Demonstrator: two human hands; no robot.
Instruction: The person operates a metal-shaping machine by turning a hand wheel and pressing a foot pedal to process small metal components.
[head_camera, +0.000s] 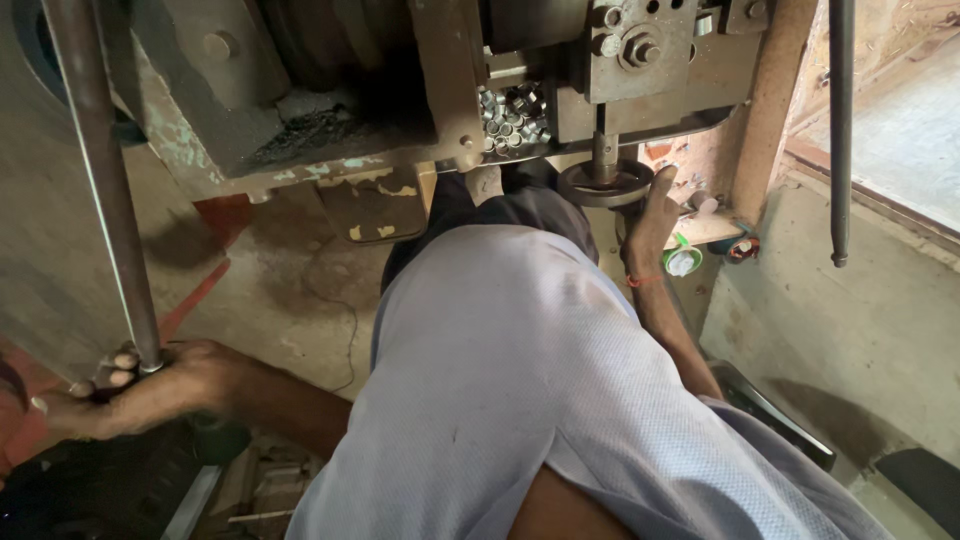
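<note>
With my left hand (150, 385) gripping the lever (100, 190), my right-hand fingers (660, 190), spread against the die (603, 185), risk crushing.

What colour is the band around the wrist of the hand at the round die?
Red-orange, a thin thread band on the right hand; the head view shows it.

two hands (130, 385), two steel rods (100, 180), one handwheel (605, 185), one bottle (682, 258).
</note>
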